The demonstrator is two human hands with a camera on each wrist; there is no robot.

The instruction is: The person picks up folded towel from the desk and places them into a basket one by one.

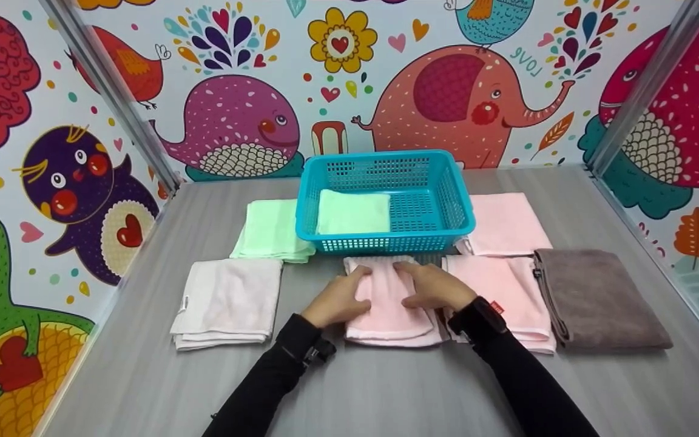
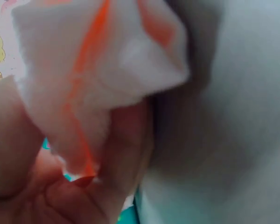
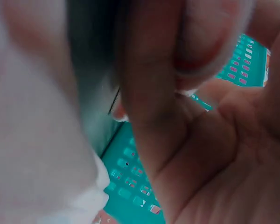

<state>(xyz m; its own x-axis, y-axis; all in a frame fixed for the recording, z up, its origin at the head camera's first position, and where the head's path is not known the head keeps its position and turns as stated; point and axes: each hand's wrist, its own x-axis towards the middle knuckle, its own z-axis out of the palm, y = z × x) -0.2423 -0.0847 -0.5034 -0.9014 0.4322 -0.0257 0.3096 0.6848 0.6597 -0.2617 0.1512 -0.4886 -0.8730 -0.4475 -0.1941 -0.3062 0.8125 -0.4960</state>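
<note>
A folded pink towel [image 1: 388, 306] lies in front of the basket, bunched up lengthwise between the two hands. My left hand [image 1: 338, 301] grips its left side, and in the left wrist view the towel's bunched edge [image 2: 107, 65] sits between thumb and fingers. Along the other side, my right hand [image 1: 442, 287] pinches the same towel; its rounded fold [image 3: 212, 35] shows between thumb and fingers in the right wrist view. Just behind stands a blue plastic basket [image 1: 386, 241] with a folded green towel [image 1: 354, 212] in its left part.
Left of the basket lies a green towel stack [image 1: 272, 230], with a whitish-pink one [image 1: 228, 297] nearer. To the right are a pink towel [image 1: 504, 224], another pink towel [image 1: 495, 285] beside my right wrist, and a brown towel [image 1: 598, 300]. Printed panels [image 1: 349, 121] border the grey table [image 1: 386, 388].
</note>
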